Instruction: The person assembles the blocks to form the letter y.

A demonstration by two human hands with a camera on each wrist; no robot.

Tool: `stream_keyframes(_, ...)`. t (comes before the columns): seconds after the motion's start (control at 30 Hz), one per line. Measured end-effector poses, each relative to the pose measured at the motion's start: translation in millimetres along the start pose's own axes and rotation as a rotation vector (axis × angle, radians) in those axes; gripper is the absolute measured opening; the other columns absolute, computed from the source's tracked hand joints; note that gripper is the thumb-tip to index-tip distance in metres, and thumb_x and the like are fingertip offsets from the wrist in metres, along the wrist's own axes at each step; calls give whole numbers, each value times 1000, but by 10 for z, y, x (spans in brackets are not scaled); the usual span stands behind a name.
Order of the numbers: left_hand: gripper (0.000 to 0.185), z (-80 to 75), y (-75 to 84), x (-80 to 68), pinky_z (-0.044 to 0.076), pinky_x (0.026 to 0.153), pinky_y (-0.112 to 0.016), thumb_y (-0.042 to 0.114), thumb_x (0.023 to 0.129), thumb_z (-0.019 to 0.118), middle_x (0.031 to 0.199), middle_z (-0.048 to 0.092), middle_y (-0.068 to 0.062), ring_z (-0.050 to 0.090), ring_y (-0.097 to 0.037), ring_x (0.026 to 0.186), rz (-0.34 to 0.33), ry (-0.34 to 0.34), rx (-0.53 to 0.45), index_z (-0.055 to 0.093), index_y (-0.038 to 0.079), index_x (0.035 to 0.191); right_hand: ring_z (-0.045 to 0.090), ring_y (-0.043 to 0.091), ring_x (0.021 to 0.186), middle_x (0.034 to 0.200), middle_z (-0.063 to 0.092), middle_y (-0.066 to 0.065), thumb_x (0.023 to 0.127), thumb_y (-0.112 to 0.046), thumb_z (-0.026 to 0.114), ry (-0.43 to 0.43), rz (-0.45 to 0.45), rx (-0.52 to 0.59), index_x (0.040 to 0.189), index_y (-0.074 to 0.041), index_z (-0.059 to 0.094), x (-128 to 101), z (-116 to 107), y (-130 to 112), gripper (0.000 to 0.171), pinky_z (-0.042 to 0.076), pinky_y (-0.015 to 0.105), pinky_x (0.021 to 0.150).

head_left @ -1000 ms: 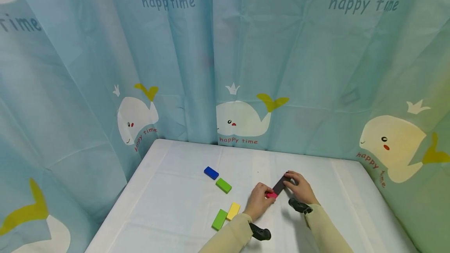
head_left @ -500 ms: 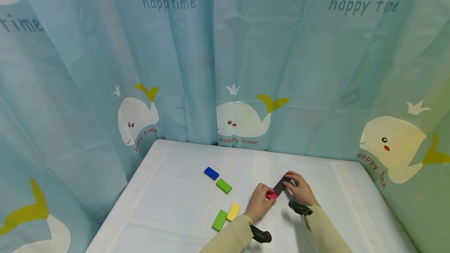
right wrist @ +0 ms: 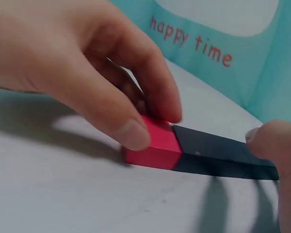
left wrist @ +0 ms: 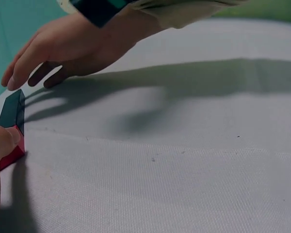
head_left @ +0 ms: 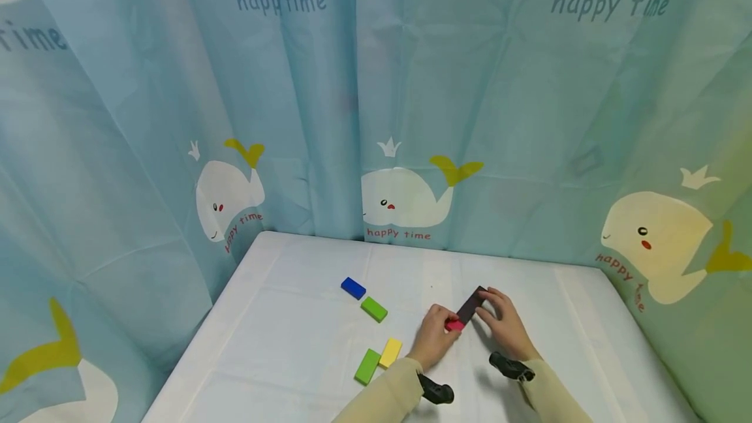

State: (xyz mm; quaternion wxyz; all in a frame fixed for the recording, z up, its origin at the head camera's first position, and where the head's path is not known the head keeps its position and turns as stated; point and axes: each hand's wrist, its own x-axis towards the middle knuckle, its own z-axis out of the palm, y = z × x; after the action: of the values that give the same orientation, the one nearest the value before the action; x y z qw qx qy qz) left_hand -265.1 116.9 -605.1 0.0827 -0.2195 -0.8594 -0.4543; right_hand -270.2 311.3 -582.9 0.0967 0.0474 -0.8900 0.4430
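Left hand (head_left: 433,336), head view: pinches the red block (head_left: 453,326) between thumb and curled fingers, pressing it flat to the table (head_left: 282,344). Butts end to end against the dark block (head_left: 469,306), both forming one line slanting up and to the right, away from the body. Right hand (head_left: 504,325): lies just right of the dark block, fingers stretched, tips at its far end; whether touching, hard to tell from here. Nearer to the dark block than the left, which sits at the red end. Well apart to the left: blue block (head_left: 353,288), green block (head_left: 373,309), and close together nearer the body a yellow block (head_left: 390,352) and a second green block (head_left: 367,367). White cloth over the table, whale-print curtain (head_left: 376,116) closing in three sides.

Left wrist view: shows the dark block (left wrist: 12,111) running away from the lens, the red block (left wrist: 10,154) at its near end under a thumb. Right hand (left wrist: 63,51) hovers beyond, fingers straight and relaxed, tips beside the block's far end, seemingly just off it.

Right wrist view: shows left hand (right wrist: 82,73) curled over the red block (right wrist: 153,145), thumb on the near face, fingers on top. Dark block (right wrist: 223,155) continues rightward flush with it. Right fingertip (right wrist: 274,145) rests at the dark block's far edge.
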Motion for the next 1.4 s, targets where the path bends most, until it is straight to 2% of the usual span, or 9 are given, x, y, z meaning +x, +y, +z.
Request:
stream_keyframes(0.27,19,-27,-1,5,43,72,-15,14,86,76,96,54,3,51,-3,82,7,4,-2,70,9,103,54,35,113,133,52,20,94,-21,67,103,10,-48,131,-1,57,-201,161,-95,43,48,40,88)
stream_keyframes(0.47,16,-114,-36,10,43,76,-16,20,91,70,99,56,3,53,-4,85,53,1,-3,70,11,105,60,31,98,122,60,16,87,-15,75,180,-75,-67,120,-3,65,-269,329,-91,37,50,30,75)
stream_keyframes(0.57,17,-300,-53,39,45,82,-19,20,94,65,104,57,1,55,-8,93,114,-68,61,69,11,108,60,30,98,122,59,15,86,-16,76,180,-86,-79,118,-4,66,-283,379,-86,36,50,32,76)
stream_keyframes(0.73,18,-750,-98,165,44,94,-28,18,95,63,110,59,3,56,-13,104,175,-157,333,68,16,113,59,27,101,125,58,14,85,-22,77,146,-71,-118,117,-4,66,-274,403,-99,38,47,44,85)
stream_keyframes(0.8,20,-913,-144,236,43,95,-32,18,95,63,112,60,3,56,-14,105,129,-152,432,68,17,114,58,26,102,126,58,14,85,-23,77,134,-65,-122,117,-4,67,-263,399,-107,39,46,44,87)
stream_keyframes(0.93,24,-1210,-217,357,43,92,-42,19,93,64,113,58,-2,54,-22,105,-58,-141,567,67,16,117,57,24,106,127,57,13,85,-24,78,113,-52,-127,117,-4,67,-244,392,-111,39,43,34,89)
stream_keyframes(1.13,41,-1517,-258,342,45,82,-50,41,82,77,106,50,-13,48,-31,100,-307,-259,650,61,9,102,57,24,102,125,58,14,83,-17,78,113,-93,-144,115,-2,68,-262,384,-92,36,44,31,86)
stream_keyframes(1.23,47,-1581,-260,292,45,84,-52,43,76,82,107,49,-16,48,-32,100,-359,-311,637,60,7,97,57,26,103,125,58,16,82,-12,78,115,-123,-150,114,-1,68,-272,379,-78,35,43,29,85)
stream_keyframes(1.4,43,-1572,-284,242,47,82,-50,37,74,84,110,47,-17,47,-32,100,-362,-325,654,58,7,90,55,25,104,125,57,15,82,-13,78,123,-152,-157,114,-1,68,-270,382,-70,35,41,25,85)
